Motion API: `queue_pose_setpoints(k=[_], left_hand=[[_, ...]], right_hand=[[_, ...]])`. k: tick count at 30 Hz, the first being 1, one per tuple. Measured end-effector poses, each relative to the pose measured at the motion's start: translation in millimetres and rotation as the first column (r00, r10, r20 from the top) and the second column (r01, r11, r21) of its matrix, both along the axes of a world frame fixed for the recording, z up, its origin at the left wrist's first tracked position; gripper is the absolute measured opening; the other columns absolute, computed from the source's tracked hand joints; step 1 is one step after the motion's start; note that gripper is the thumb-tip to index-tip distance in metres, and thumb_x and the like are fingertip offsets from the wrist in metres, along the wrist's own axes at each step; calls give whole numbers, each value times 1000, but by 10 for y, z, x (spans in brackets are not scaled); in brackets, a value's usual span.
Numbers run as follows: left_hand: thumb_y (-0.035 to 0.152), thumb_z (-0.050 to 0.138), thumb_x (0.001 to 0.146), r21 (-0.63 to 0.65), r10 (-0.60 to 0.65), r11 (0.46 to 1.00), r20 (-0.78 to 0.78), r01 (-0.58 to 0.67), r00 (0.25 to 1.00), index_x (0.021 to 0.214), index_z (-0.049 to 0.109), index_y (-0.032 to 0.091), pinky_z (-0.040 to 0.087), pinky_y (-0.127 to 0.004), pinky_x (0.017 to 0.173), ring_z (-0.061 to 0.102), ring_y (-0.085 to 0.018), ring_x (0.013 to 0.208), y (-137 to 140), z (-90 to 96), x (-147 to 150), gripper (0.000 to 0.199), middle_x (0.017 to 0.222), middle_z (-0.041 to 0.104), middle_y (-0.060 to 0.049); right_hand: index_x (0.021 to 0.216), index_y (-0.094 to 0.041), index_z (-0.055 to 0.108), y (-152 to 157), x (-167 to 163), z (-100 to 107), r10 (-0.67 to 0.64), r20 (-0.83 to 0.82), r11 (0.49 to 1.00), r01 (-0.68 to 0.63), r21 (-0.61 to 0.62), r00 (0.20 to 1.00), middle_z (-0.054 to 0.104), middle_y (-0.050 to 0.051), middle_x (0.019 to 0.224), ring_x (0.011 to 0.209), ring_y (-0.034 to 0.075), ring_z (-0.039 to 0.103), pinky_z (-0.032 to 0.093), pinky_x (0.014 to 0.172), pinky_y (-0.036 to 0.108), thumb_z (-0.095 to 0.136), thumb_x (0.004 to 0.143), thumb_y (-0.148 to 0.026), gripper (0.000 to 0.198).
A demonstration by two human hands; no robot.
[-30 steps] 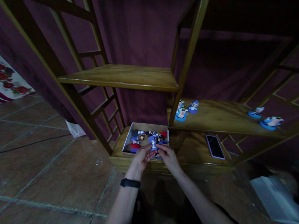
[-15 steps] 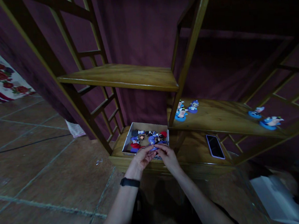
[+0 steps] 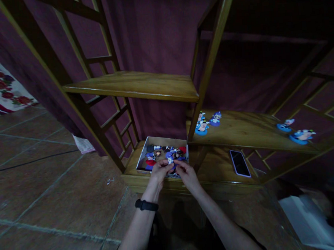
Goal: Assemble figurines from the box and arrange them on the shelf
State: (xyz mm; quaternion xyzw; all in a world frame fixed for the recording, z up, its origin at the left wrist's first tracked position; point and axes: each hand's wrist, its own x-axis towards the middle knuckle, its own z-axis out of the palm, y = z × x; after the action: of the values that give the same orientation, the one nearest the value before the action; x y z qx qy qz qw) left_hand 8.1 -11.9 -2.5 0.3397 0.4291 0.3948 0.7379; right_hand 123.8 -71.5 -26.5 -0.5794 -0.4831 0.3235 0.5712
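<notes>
Between my fingertips is a small purple-and-white figurine (image 3: 169, 158), held above the near side of an open cardboard box (image 3: 182, 142). My left hand (image 3: 160, 170) grips it from the left, and my right hand (image 3: 186, 172) closes on it from the right. Inside the box lie several other figurines, among them a red one (image 3: 150, 162) and a brown-headed one (image 3: 158, 153). My hands hide part of the box's front and the lower part of the held figurine.
The box stands on the low board of a wooden shelf unit (image 3: 130, 85). On the raised board to the right are a purple figurine (image 3: 215, 119) and several blue-based pig figurines (image 3: 301, 136). Below them lies a phone (image 3: 240, 163). An upright post (image 3: 214, 57) divides the bays.
The figurine in my fingers has turned, and its white front now shows. My left hand has rolled over, so its back faces up; the right has hardly moved.
</notes>
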Motion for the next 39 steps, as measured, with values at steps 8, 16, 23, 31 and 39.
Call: queue_pose_setpoints(k=[8, 16, 23, 31, 39], left_hand=[[10, 67, 67, -58, -2, 998, 13, 3, 1000, 77, 65, 8, 55, -28, 63, 64, -16, 65, -39, 113, -56, 11, 73, 67, -10], [10, 66, 69, -45, 24, 999, -17, -25, 1000, 67, 62, 9, 55, -24, 55, 60, -10, 52, -39, 106, -70, 4, 59, 63, -4], [7, 65, 70, -192, -17, 981, 116, 40, 993, 72, 63, 9, 54, -21, 55, 61, -10, 53, -30, 120, -97, 4, 64, 65, -6], [7, 59, 75, -266, -63, 956, 214, 120, 975, 76, 60, 9, 55, -23, 60, 64, -13, 61, -6, 71, -141, 3, 69, 66, -8], [6, 58, 75, -227, -90, 962, 266, 153, 960, 76, 58, 10, 54, -23, 61, 64, -13, 63, -188, 129, -130, 4, 70, 65, -8]], right_hand=[[105, -24, 64, 9, 26, 7, -56, -11, 998, 56, -16, 998, 65, 3, 104, 94, 18, 58, 43, 88, 33, 53, 74, -26, 33], [103, -24, 65, 36, 16, -45, -56, -70, 998, 56, -12, 996, 65, 2, 106, 98, 19, 58, 41, 92, 36, 55, 72, -26, 32], [98, -24, 67, 19, 16, -24, -59, -120, 997, 54, -47, 991, 65, 3, 103, 90, 19, 60, 45, 86, 36, 56, 72, -29, 29], [98, -23, 67, -43, 13, 48, -29, -137, 999, 25, -30, 990, 63, 4, 101, 89, 20, 59, 46, 84, 35, 56, 74, -32, 28], [93, -23, 68, -246, 3, 254, -60, -209, 998, 53, -37, 976, 67, 3, 93, 83, 19, 61, 47, 81, 35, 60, 70, -33, 27]])
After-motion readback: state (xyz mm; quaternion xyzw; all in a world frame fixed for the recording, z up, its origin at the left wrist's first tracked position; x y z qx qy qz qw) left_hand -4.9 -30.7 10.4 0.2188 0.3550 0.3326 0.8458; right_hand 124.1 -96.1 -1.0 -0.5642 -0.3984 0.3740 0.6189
